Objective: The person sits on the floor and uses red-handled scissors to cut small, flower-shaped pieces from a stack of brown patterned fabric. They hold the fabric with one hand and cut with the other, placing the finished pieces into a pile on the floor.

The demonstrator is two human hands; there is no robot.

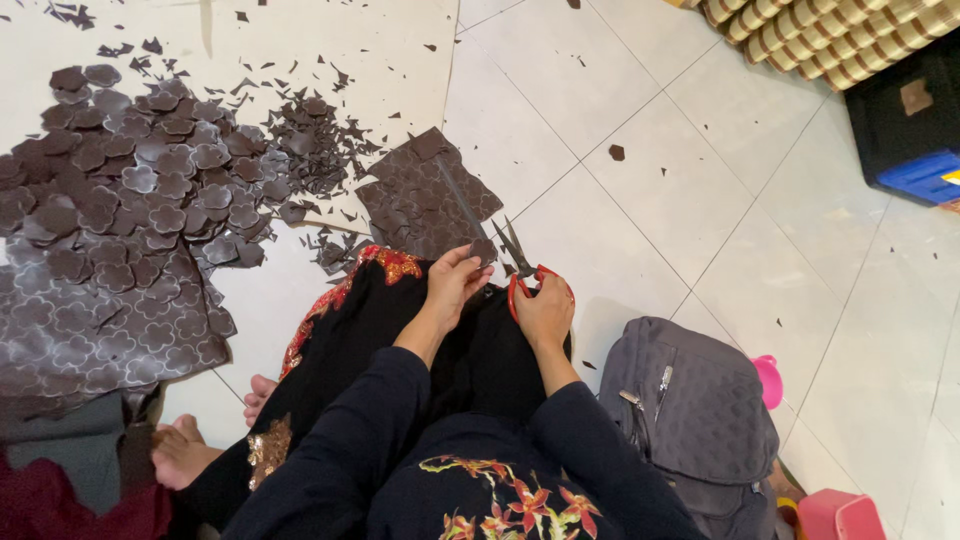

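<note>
On the tiled floor, the left hand pinches a small dark fabric piece while the right hand grips red-handled scissors, blades parted beside it. Cut flower shapes lie heaped to the left. A grey backpack sits zipped shut, contents hidden.

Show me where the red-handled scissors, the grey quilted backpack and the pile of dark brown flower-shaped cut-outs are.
red-handled scissors (520, 262): head view, on the blades near the pivot.
grey quilted backpack (690, 400): head view, on its top panel.
pile of dark brown flower-shaped cut-outs (150, 190): head view, pile centre.
</note>
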